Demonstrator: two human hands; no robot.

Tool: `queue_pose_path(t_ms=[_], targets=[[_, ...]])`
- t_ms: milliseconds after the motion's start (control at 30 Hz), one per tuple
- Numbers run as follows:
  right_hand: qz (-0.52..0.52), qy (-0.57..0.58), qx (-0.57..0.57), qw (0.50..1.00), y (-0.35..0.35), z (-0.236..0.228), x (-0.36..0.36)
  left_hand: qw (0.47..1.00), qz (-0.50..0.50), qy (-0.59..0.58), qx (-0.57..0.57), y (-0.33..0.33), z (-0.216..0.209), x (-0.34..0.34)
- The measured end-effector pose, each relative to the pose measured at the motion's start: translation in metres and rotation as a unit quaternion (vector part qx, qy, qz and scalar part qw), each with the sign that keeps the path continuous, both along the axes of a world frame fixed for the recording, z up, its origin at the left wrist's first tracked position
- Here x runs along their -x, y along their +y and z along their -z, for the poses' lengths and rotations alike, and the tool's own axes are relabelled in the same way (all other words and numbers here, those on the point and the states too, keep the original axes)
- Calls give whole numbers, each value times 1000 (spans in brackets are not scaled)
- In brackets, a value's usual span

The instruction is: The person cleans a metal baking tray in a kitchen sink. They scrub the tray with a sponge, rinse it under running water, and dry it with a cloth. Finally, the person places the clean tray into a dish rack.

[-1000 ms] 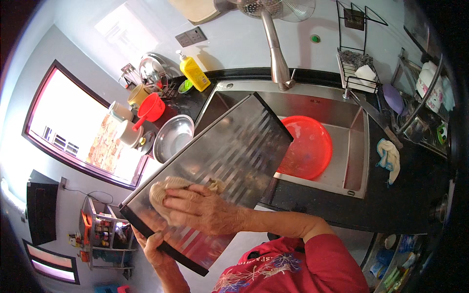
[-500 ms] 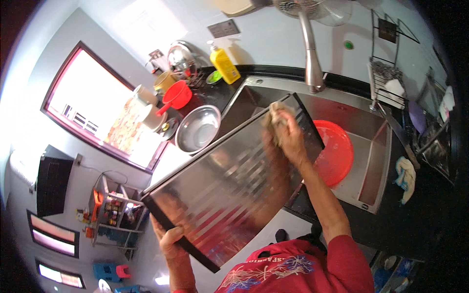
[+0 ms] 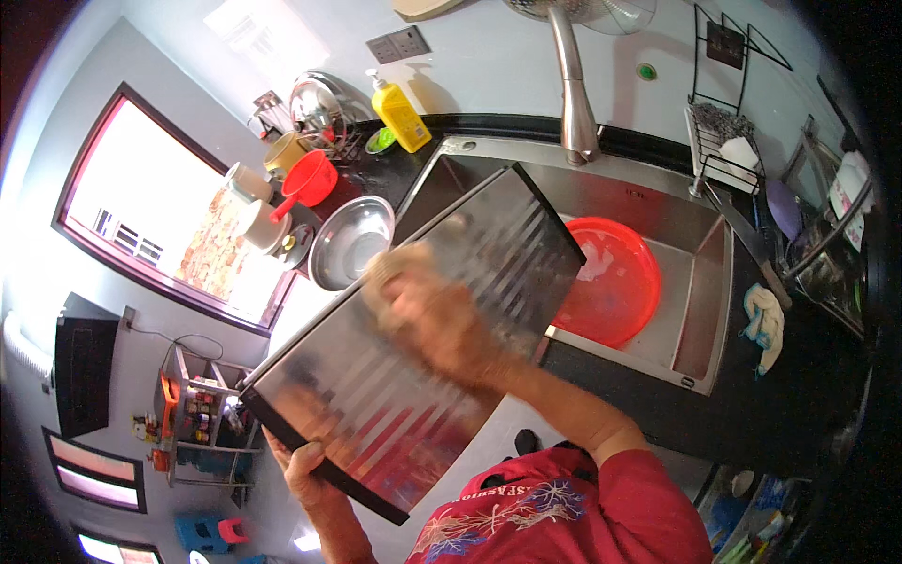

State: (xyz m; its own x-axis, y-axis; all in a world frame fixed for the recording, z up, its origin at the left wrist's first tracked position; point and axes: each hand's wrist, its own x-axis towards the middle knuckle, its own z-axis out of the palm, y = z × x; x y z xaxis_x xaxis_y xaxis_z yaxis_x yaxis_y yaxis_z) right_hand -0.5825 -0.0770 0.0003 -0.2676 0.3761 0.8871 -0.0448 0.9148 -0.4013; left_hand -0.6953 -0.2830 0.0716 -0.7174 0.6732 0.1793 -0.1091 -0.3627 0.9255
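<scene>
Holding: The left hand (image 3: 305, 475) gripped the panel (image 3: 352, 371) at its near end, thumb over the black edge strip, other fingers partly hidden behind it.
Cloth: The right hand (image 3: 440, 324) was bent over the beige cloth (image 3: 399, 263) and had hold of it against the panel's face; blur hid how far each finger was open.
Panel: Glossy and striped with reflections, it was held tilted in front of the person, its far end over the sink (image 3: 691, 305).
Basin: The red basin (image 3: 620, 282) sat in the sink, its left side partly covered by the panel.
Faucet: The metal faucet (image 3: 576, 117) stood behind the sink.
Counter, left: The steel bowl (image 3: 352, 244) lay near the red dipper (image 3: 310, 179); the yellow bottle (image 3: 401, 117) stood farther back.
Counter, right: A white glove (image 3: 765, 324) lay beside the sink.
</scene>
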Motion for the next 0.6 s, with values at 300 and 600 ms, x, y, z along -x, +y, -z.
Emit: queue_pose_path(t_ms=[300, 600], targets=[[241, 117, 394, 879, 123, 157, -93, 999, 18, -40, 14, 7, -16, -21], [19, 0, 149, 989, -69, 57, -38, 999, -3, 36, 9, 15, 19, 20]])
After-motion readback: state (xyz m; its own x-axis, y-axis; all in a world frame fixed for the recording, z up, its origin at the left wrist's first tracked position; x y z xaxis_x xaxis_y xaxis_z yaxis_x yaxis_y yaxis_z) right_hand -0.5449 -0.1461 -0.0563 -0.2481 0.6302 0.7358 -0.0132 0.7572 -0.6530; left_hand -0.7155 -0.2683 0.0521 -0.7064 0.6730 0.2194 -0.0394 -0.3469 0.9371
